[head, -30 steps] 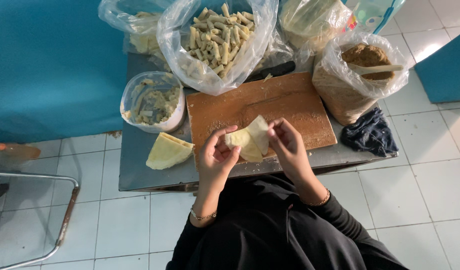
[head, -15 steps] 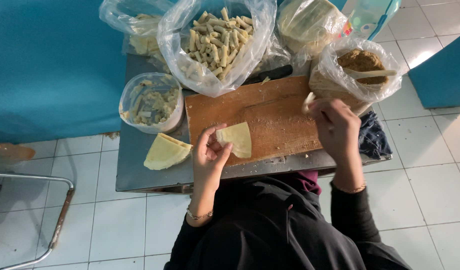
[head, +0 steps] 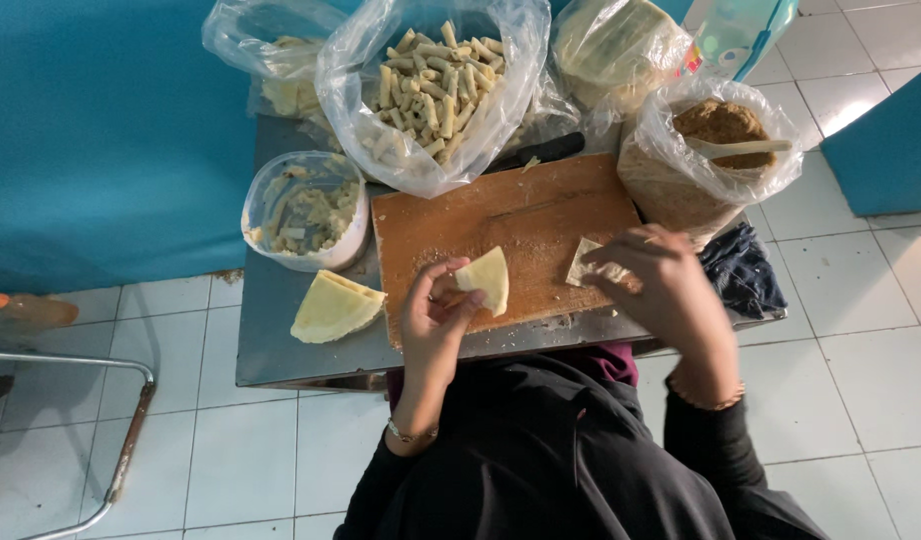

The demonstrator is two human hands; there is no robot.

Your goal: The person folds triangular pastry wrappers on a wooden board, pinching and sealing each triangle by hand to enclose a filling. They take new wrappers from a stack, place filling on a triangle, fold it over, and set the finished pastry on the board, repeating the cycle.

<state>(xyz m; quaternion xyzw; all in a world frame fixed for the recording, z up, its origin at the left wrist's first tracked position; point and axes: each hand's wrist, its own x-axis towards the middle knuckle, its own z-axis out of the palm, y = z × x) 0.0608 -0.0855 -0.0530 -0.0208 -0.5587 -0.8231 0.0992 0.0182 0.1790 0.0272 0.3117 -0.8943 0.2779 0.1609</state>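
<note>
While bag (head: 421, 95) holds rolls, tub (head: 306, 210) filling

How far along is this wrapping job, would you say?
Done: a big bag of finished rolls sits behind the wooden board. In hand: the left hand holds a pale wrapper piece, while the right hand touches another piece. Left: a wrapper stack and a bag of brown filling.

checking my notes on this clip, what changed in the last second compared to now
A second ago both hands held one wrapper piece together. The right hand then went off to the filling bag and has come back down onto the cutting board, touching a second wrapper piece. The left hand kept its folded wrapper. Bags, tub and wrapper stack stayed put.
</note>
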